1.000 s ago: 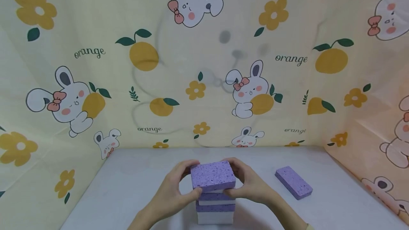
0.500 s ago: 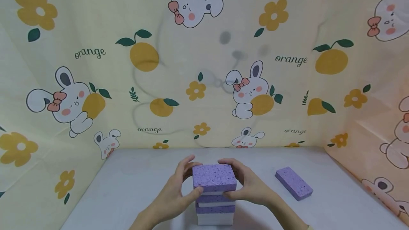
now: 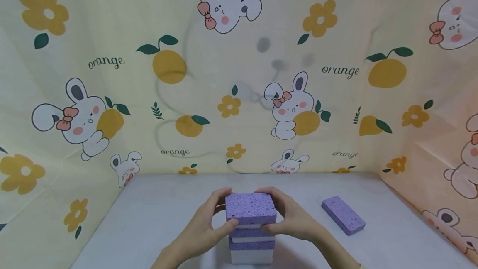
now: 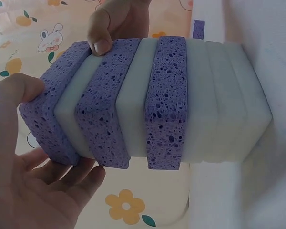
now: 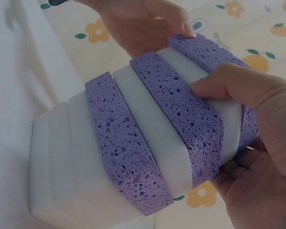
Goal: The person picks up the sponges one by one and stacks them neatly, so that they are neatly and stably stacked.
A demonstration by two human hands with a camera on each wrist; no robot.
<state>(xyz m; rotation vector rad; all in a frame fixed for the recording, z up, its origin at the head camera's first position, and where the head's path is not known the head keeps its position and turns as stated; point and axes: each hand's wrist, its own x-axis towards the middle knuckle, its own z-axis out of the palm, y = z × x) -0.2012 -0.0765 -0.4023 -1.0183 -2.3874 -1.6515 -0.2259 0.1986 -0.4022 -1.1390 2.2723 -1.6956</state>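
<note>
In the head view a purple sponge lies flat on top of an upright stack. Below it alternate white blocks and purple sponges, with several white blocks at the bottom. My left hand holds the top sponge from the left, thumb on its front edge, fingers at its far side. From the other side my right hand grips the upper stack. In the right wrist view its thumb presses where a white block meets the second purple sponge; its fingertips are partly hidden behind the stack.
Apart from the stack, another purple sponge lies on the white table to the right. A curtain printed with rabbits and oranges hangs behind the table and along both sides.
The top sponge has shifted slightly right and sits straighter over the stack. My left fingers lifted a little, then came back to its far edge. The lone sponge stays put.
</note>
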